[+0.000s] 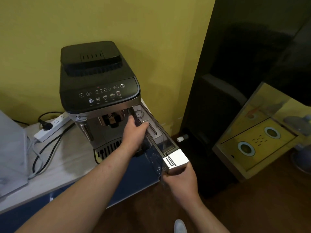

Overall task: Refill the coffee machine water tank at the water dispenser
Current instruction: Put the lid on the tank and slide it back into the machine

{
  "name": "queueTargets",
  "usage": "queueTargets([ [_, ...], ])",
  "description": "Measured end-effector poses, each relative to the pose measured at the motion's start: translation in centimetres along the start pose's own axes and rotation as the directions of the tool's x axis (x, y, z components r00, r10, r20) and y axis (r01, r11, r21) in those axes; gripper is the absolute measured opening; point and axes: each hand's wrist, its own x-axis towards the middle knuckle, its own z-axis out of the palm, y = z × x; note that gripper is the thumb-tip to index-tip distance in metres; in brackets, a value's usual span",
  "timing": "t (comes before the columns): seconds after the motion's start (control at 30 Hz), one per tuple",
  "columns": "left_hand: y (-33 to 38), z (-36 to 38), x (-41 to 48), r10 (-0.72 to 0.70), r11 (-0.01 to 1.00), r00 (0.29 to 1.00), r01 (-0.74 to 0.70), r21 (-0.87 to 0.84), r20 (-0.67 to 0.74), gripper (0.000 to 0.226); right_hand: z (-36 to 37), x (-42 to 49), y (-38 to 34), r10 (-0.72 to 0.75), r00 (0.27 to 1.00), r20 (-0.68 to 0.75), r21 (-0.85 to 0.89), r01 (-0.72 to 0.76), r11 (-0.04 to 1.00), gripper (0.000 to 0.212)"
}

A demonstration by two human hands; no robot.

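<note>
A black and silver coffee machine (99,81) stands on a white counter against the yellow wall. Its clear water tank (156,132) is drawn part way out of the machine's right side, toward me, with a silver front cap (178,158). My left hand (134,133) grips the tank's top edge near the machine. My right hand (180,180) holds the tank's front end from below, under the silver cap. A tall black water dispenser (227,98) stands to the right, with a small white tap (180,138) low on its side.
A white power strip (50,127) with a black plug and cables lies left of the machine. A grey-white appliance (11,153) sits at the far left. A yellow mirrored panel (257,137) leans at the right. Brown wooden floor below, with my shoe (180,226).
</note>
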Motion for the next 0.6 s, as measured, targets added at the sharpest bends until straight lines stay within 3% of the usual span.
queueTargets([
  [0.2, 0.1, -0.1, 1.0, -0.042, 0.999, 0.998, 0.043, 0.029, -0.046, 0.08, 1.2, -0.1, -0.3, -0.017, 1.0, -0.006, 0.037, 0.017, 0.999, 0.062],
  [0.6, 1.1, 0.1, 2.0, -0.073, 0.995, 0.995, 0.077, 0.062, -0.068, 0.038, 2.3, 0.4, -0.8, -0.048, 0.999, 0.025, 0.075, 0.046, 0.996, 0.061],
])
